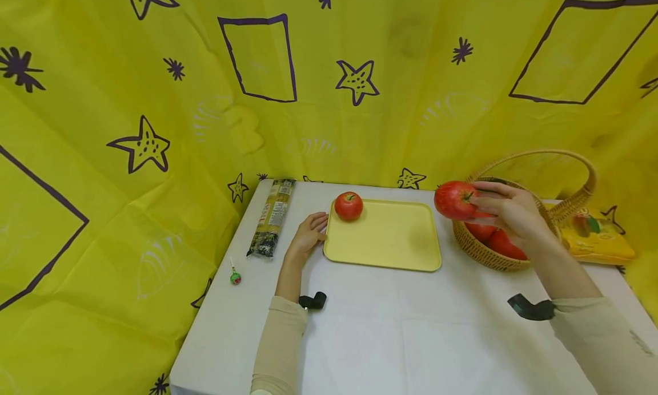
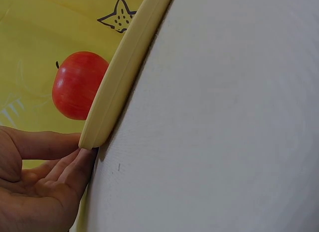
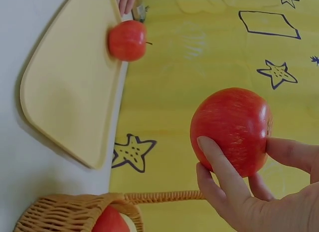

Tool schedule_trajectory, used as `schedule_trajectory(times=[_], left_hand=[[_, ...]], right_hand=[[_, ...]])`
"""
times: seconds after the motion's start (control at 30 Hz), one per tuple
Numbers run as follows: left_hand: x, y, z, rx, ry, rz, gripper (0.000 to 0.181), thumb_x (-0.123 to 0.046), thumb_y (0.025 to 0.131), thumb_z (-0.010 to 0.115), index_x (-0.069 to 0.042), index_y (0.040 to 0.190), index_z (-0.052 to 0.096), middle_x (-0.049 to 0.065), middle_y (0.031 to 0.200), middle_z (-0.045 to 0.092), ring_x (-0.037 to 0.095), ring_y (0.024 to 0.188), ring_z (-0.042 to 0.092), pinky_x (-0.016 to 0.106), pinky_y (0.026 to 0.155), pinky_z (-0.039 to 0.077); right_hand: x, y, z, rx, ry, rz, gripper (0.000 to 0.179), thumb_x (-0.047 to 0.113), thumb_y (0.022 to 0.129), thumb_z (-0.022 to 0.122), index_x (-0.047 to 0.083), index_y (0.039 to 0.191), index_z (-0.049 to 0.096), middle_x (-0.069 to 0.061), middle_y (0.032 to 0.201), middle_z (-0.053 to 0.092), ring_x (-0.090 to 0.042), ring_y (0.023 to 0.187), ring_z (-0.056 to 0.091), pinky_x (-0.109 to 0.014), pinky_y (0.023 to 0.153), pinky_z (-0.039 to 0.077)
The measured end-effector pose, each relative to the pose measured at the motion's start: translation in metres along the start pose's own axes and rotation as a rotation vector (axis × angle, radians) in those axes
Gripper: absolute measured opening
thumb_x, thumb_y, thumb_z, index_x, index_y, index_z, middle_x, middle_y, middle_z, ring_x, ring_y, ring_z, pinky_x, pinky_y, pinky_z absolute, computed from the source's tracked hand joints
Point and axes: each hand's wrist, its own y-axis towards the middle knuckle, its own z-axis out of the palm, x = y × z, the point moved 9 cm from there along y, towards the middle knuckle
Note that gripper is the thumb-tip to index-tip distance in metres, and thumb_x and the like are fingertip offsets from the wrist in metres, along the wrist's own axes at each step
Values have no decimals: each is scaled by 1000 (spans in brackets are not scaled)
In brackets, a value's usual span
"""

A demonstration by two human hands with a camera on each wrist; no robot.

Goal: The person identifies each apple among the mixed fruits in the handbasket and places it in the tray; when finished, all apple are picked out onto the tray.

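Observation:
My right hand [image 1: 506, 209] holds a red apple [image 1: 454, 200] up beside the wicker basket [image 1: 480, 257], thumb and fingertips curled round it. In the right wrist view that apple [image 3: 230, 131] shows between the thumb and fingers. Another apple [image 1: 348, 206] sits in the far left corner of a yellow tray [image 1: 382, 235]. My left hand [image 1: 308, 232] lies at the tray's left edge. In the left wrist view, the left hand's [image 2: 47, 177] thumb and fingers touch the tray rim [image 2: 117, 87], fairly straight. More red apples [image 1: 501, 244] lie inside the basket.
Left of the tray lies a long clear packet [image 1: 273, 218], with a green lollipop [image 1: 235, 278] nearer the front. A yellow bag [image 1: 596, 238] lies right of the basket, whose tall handle [image 1: 586, 192] arches up. A yellow patterned curtain [image 1: 319, 121] hangs behind the white table [image 1: 370, 326].

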Motion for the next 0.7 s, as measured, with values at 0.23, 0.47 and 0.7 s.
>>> schedule_trajectory(times=[0.23,0.47,0.7], left_hand=[[2,1,-1,-1,0,-4,77,30,82,52,4,154,42,22,159,45,32,149,42,42,117,43],[2,2,2,8,10,-6,76,29,84,52,4,154,42,22,159,45,31,149,42,41,117,44],[1,1,-1,7,-16,-2,77,31,82,50,5,154,40,23,160,44,32,150,41,42,119,41]], right_hand=[[-7,9,11,8,29,39,28,-4,96,70,17,112,78,3,102,76,-19,86,77,-37,73,65],[-6,17,24,29,10,32,26,-4,95,70,14,115,75,1,102,76,-16,92,75,-41,74,65],[-11,27,35,14,-60,43,25,2,96,72,16,116,71,3,98,77,-15,87,75,-34,72,65]])
